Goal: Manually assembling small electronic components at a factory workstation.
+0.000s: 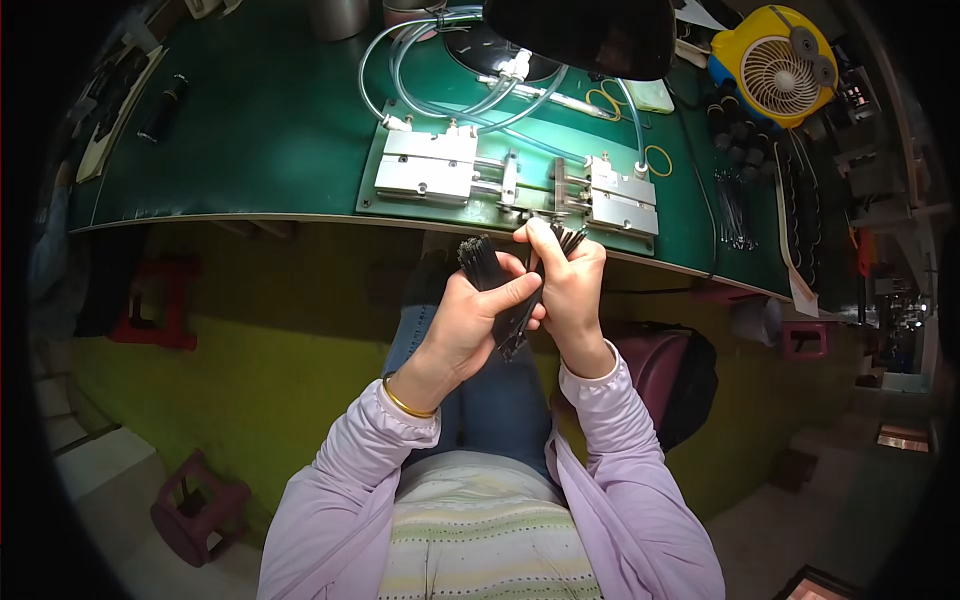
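A bundle of thin black strands [480,262], perhaps wires or thin rods, is gripped in my left hand [462,315], its lower ends hanging past the fingers. My right hand [570,290] is closed close beside it, with more black strands [570,240] sticking out past its curled fingers. Thumb and forefinger of the right hand pinch at the front of a bench fixture [535,214]; what lies between the fingertips is too small to make out. On the fixture's green base, a silver pneumatic cylinder block [428,165] at left faces another silver block [622,197] at right.
Clear air tubes [400,60] loop behind the fixture. A dark lamp shade [585,35] hangs over the bench [260,150]. At right stand a yellow fan [785,75] and more black strands [735,210]. Stools [200,508] and a dark red seat [635,375] are below.
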### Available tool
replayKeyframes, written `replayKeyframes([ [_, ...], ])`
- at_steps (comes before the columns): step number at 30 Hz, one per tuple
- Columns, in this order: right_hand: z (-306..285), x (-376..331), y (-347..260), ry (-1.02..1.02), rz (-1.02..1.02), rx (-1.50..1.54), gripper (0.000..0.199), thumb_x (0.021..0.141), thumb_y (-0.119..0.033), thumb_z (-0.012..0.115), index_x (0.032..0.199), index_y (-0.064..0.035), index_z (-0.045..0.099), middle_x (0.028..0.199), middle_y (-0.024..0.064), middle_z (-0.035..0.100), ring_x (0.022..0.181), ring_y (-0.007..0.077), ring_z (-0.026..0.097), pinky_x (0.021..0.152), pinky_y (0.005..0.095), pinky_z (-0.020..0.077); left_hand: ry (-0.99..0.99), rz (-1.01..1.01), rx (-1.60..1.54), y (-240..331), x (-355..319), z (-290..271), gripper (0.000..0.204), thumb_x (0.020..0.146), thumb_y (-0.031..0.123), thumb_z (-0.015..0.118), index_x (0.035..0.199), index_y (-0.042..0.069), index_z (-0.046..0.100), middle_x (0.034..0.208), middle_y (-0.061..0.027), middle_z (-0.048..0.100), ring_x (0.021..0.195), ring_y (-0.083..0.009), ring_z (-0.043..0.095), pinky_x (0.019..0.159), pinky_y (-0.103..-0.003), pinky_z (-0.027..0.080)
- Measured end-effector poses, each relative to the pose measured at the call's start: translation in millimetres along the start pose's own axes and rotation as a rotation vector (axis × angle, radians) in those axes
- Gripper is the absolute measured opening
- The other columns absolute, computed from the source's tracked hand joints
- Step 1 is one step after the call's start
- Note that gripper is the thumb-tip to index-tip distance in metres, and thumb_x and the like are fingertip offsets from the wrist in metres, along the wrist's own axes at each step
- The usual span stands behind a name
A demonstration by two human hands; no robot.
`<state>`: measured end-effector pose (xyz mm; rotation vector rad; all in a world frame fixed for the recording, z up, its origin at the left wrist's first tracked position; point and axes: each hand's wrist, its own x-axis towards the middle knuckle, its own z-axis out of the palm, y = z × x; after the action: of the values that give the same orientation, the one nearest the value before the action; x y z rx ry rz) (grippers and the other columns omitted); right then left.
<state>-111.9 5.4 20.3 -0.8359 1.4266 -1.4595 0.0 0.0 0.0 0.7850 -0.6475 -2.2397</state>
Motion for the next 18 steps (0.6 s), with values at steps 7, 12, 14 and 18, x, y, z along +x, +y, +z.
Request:
replayKeyframes([
  [7,5.1,-5.6,-5.9,0.014,0.070,0.086,0.026,0.081,-0.017,0.054,0.065,0.0035,0.057,0.048,0.0033,0.051,0.030,0.0070,0.043,0.026,0.0194,0.0316,-0.183,-0.046,-0.311,14.7,-8.5,0.8,0.013,0.078,0.002,0.055,0.090,-0.001,0.050,0.073,-0.0068,0.055,0.064,-0.0161,0.059,0.058,-0.026,0.051],
  [12,4.5,-5.1,4.8,-0.022,-0.171,0.165,0.024,0.081,-0.016,0.055,0.065,0.0026,0.057,0.049,0.0027,0.051,0.035,0.0046,0.044,0.030,0.0175,0.0340,-0.098,-0.013,-0.135,18.6,-14.0,-3.3,0.018,0.077,0.000,0.055,0.094,-0.003,0.051,0.076,-0.0078,0.056,0.067,-0.0182,0.060,0.063,-0.030,0.052],
  [14,0.8,-13.3,0.6,-0.039,-0.089,0.041,0.022,0.081,-0.015,0.055,0.067,0.0020,0.058,0.050,0.0022,0.052,0.039,0.0035,0.045,0.033,0.0171,0.0352,-0.075,0.006,-0.077,15.8,-15.2,-7.0,0.019,0.077,-0.001,0.054,0.095,-0.004,0.052,0.079,-0.0090,0.057,0.069,-0.0188,0.060,0.065,-0.031,0.052],
  [18,3.0,-18.2,-6.4,-0.044,-0.077,-0.046,0.019,0.081,-0.013,0.055,0.069,0.0014,0.058,0.049,-0.0006,0.049,0.039,0.0020,0.041,0.034,0.0161,0.0323,-0.036,0.030,-0.049,10.1,-15.6,-6.2,0.018,0.077,-0.002,0.054,0.095,-0.004,0.053,0.082,-0.0103,0.058,0.070,-0.0192,0.060,0.066,-0.031,0.052],
])
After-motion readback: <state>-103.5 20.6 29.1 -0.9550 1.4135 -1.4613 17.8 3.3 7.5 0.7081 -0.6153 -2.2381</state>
